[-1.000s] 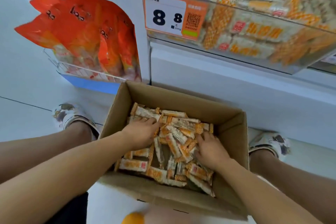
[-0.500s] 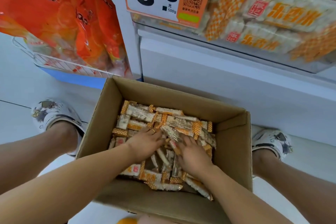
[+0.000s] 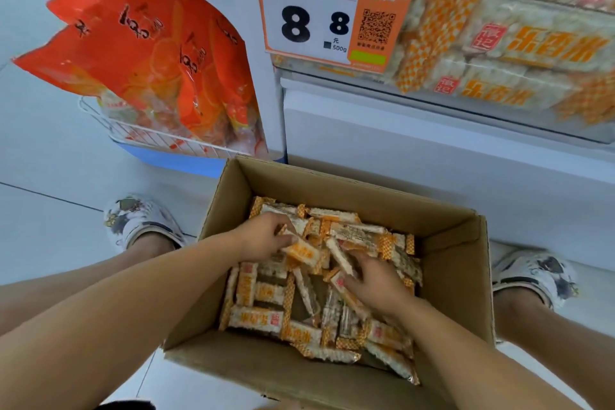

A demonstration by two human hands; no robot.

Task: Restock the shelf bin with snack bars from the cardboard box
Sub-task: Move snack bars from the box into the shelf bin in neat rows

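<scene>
shop floor (image 3: 50, 210) | cardboard box (image 3: 459, 276) | orange bags (image 3: 149, 60) beside price tag (image 3: 332, 13)

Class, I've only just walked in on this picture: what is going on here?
A person crouches over an open cardboard box of snack bars on the floor, below a shelf bin holding the same bars. Both hands are in the box: the left hand pinches a bar at its fingertips, and the right hand gathers bars from the pile. Nothing has been lifted toward the bin yet.
</scene>
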